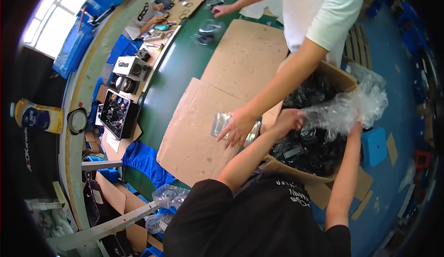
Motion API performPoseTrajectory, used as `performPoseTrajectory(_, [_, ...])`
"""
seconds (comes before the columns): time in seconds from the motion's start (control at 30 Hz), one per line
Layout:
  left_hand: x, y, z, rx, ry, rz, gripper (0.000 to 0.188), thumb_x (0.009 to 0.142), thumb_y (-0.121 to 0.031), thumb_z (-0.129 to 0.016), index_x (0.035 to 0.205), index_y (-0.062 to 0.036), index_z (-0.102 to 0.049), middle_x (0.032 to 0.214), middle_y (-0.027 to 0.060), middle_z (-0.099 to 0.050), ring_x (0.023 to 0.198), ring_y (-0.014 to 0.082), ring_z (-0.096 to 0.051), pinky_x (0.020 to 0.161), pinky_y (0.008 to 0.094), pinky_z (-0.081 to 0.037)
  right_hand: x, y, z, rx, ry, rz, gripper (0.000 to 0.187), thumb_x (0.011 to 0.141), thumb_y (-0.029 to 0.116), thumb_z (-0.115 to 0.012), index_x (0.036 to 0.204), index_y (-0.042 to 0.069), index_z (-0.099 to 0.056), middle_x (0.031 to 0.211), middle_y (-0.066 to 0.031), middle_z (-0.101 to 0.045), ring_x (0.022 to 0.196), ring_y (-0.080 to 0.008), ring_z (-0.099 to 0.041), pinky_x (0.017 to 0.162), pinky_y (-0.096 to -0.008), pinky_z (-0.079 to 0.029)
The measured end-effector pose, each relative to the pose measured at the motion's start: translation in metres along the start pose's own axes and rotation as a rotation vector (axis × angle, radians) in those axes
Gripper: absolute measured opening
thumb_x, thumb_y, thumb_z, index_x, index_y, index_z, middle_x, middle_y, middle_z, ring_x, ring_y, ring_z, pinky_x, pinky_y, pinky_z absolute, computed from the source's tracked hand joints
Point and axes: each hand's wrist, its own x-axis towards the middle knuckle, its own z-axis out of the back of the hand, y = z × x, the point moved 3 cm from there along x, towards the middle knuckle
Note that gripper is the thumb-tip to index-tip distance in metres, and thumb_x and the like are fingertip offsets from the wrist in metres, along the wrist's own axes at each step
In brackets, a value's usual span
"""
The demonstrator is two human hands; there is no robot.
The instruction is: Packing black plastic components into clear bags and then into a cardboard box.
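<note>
Plastic (366, 99), clear and crumpled, is bunched above the open box (338, 76), beside the worktop's right edge, with one end drawn out across the box's opening. The left hand (289, 120) has its fingers closed on that narrow end, near the box's worktop side. The right hand (355, 124) is up in the plastic at the opposite side of the box; folds cover its fingers, so I cannot tell whether they grip. Dark parts (314, 150) fill the box under the plastic; most are too jumbled to tell apart.

Two flat sheets of cardboard (199, 118) lie on the green worktop (171, 79), one reaching toward its near end, the other farther up along the right edge. A co-worker in a white top (319, 7) leans in from the right edge and rests one hand (238, 124), fingers spread, over a clear packet (218, 125) on the nearer cardboard. The co-worker's other hand (224, 10) is near the far end of the worktop. A clear bag (208, 31) with dark contents lies near it, beside the farther cardboard.

Blue cloth (147, 162) lies at the near left corner. Past the left edge stands a black tray (115, 113) of small parts.
</note>
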Motion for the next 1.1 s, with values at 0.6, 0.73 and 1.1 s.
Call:
performPoseTrajectory(0.6, [-0.031, 0.017, -0.066, 0.796, -0.018, -0.470, 0.026, 0.086, -0.005, -0.049, 0.111, 0.0011, -0.052, 0.102, 0.0127, -0.058, 0.089, 0.0202, -0.054, 0.081, 0.0280, -0.043, -0.221, 0.152, -0.010, -0.215, -0.608, 0.575, 0.050, 0.085, 0.036, -0.055, 0.125, 0.006, -0.048, 0.118, -0.0122, -0.054, 0.103, -0.0228, -0.053, 0.093, -0.0354, -0.041])
performPoseTrajectory(0.73, [-0.047, 0.047, -0.093, 1.374, 0.275, -0.617, 0.031, 0.078, -0.002, -0.053, 0.109, 0.0002, -0.053, 0.101, 0.0148, -0.057, 0.087, 0.0289, -0.052, 0.080, 0.0351, -0.043, -0.358, 0.125, 0.171, -0.132, -1.373, 0.650, 0.058, 0.082, 0.038, -0.059, 0.125, 0.002, -0.048, 0.116, -0.0152, -0.056, 0.101, -0.0230, -0.055, 0.088, -0.0343, -0.045])
performPoseTrajectory(1.1, [-0.075, 0.107, -0.110, 2.067, 0.622, -0.326, 0.059, 0.067, -0.033, -0.071, 0.115, -0.0045, -0.051, 0.111, 0.0125, -0.049, 0.095, 0.0306, -0.047, 0.086, 0.0423, -0.039, -0.392, -0.106, 0.479, -0.403, -1.691, 0.170, 0.055, 0.078, 0.036, -0.068, 0.120, 0.004, -0.053, 0.114, -0.0106, -0.057, 0.098, -0.0203, -0.055, 0.079, -0.0304, -0.046])
